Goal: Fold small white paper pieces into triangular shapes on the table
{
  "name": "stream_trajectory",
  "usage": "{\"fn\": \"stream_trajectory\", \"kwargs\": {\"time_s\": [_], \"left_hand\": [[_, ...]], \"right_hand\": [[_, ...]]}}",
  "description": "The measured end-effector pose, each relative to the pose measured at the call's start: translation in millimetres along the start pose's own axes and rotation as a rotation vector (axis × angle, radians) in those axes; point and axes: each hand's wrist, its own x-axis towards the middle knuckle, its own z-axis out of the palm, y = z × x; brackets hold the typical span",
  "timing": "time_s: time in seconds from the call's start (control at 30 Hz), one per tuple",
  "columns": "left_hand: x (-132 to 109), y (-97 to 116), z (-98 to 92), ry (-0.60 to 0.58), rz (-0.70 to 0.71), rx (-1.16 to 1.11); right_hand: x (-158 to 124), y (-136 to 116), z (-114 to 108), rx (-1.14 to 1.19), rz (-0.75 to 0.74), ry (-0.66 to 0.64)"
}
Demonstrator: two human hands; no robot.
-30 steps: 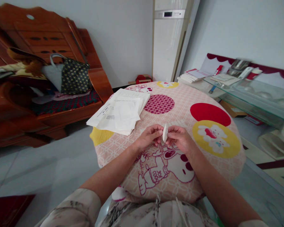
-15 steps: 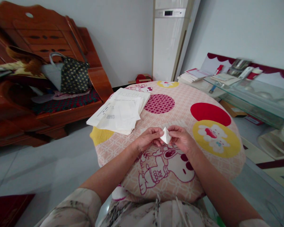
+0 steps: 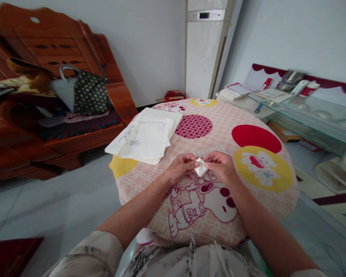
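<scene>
A small folded piece of white paper (image 3: 201, 167) is pinched between both of my hands just above a round table covered by a pink cartoon cloth (image 3: 219, 127). My left hand (image 3: 181, 167) grips its left side with closed fingers. My right hand (image 3: 221, 166) grips its right side, fingers curled. The paper looks like a small diamond with a corner pointing down.
A stack of white sheets (image 3: 145, 139) lies on the table's far left. A wooden bench (image 3: 31, 115) with a dotted bag (image 3: 89, 92) stands to the left. A white standing air conditioner (image 3: 203, 46) is behind the table. A glass shelf unit (image 3: 311, 115) with books and bowls is on the right.
The folded paper has turned in my fingers from standing edge-on to a flatter diamond shape. Both hands stayed in nearly the same spot above the table.
</scene>
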Motion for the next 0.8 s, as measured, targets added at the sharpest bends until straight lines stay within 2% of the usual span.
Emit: {"fn": "stream_trajectory", "kwargs": {"time_s": [0.23, 0.43, 0.57, 0.7, 0.8], "left_hand": [[3.5, -1.0, 0.5, 0.109, 0.190, 0.119], [1.8, -3.0, -0.8, 0.165, 0.323, 0.229], [0.9, -4.0, -1.7, 0.171, 0.346, 0.307], [-0.4, -1.4, -0.6, 0.171, 0.405, 0.361], [-1.2, 0.6, 0.5, 0.167, 0.416, 0.316]], "right_hand": [[-2.8, -0.3, 1.3, -0.151, -0.163, 0.059], [-3.0, 2.2, -0.8, -0.178, -0.101, 0.049], [-1.9, 3.7, -1.5, -0.239, -0.057, 0.007], [-2.5, 2.7, -0.7, -0.260, -0.072, 0.007], [-3.5, 1.7, 0.1, -0.275, -0.107, 0.003]]}}
